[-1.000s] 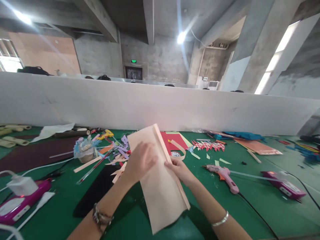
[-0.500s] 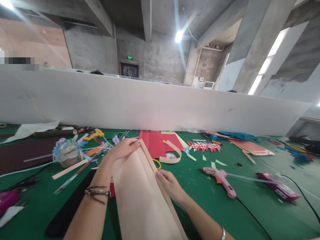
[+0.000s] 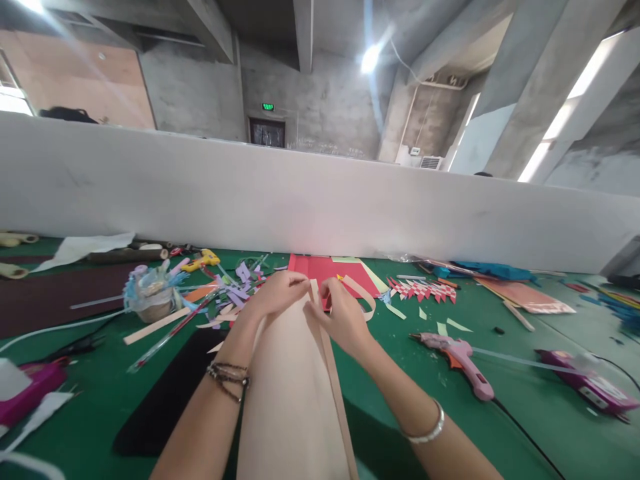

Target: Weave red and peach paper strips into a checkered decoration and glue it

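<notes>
A long peach paper sheet (image 3: 293, 387) lies lengthwise on the green table (image 3: 525, 407), running from the bottom edge up to the middle. A narrow folded strip runs along its right side. My left hand (image 3: 277, 293) pinches the sheet's far end from the left. My right hand (image 3: 340, 313) pinches the same far end at the fold, fingers curled. The two hands nearly touch. Just behind them lies a red paper sheet (image 3: 325, 268) with a loose peach paper loop (image 3: 367, 300) on it.
A pink glue gun (image 3: 463, 360) lies right of my arm, a purple device (image 3: 587, 388) further right. Paper scraps, a small cup of cuttings (image 3: 150, 297) and a yellow glue gun (image 3: 200, 260) litter the left. A black sheet (image 3: 165, 393) lies near left. A white partition (image 3: 320, 200) backs the table.
My right hand has moved up along the fold from mid-sheet to the far end, meeting my left hand there. The sheet, tilted a second ago, now lies flat and straight.
</notes>
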`<state>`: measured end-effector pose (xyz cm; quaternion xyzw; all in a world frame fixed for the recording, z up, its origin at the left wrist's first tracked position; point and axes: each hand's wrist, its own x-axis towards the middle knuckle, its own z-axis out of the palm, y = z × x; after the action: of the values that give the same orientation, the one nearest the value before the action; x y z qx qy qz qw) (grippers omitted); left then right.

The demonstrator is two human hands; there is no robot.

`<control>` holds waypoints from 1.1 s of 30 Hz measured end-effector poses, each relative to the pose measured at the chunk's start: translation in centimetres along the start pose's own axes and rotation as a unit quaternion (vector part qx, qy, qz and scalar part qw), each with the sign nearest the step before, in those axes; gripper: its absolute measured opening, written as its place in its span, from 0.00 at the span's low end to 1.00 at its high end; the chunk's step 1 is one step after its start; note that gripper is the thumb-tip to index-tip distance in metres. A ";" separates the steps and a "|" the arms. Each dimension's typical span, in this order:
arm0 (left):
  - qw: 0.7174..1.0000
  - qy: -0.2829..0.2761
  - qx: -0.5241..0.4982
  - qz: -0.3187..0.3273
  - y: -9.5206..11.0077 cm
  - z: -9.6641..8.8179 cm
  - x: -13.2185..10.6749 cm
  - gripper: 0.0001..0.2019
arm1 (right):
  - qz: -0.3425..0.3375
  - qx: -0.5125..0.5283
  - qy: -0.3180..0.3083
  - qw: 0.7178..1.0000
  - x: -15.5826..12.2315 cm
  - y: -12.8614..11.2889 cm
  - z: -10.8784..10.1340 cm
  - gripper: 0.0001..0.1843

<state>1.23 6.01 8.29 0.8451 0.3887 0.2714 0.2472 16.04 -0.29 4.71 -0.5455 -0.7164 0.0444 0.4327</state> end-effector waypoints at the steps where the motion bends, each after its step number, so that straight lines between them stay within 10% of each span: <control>1: 1.000 0.001 -0.010 0.001 0.0 0.0 0.0 0.14 | -0.005 -0.028 -0.009 1.000 0.7 -0.3 -0.1 0.09; 8: 1.000 0.019 -0.012 0.003 -0.1 -0.3 -0.1 0.19 | 0.009 -0.133 0.038 0.990 2.4 -0.7 -0.2 0.07; 22: 0.997 0.062 0.021 0.033 1.5 0.6 -0.2 0.14 | 0.090 0.313 -0.057 0.944 3.0 1.5 0.2 0.11; 33: 0.988 0.099 -0.104 0.051 1.3 2.6 0.6 0.17 | 0.139 0.300 -0.033 0.943 2.8 -0.1 -1.4 0.14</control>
<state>3.94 5.19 7.40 0.8026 0.3373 0.4049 0.2796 16.81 1.41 7.19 -0.4829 -0.6006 0.3350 0.5420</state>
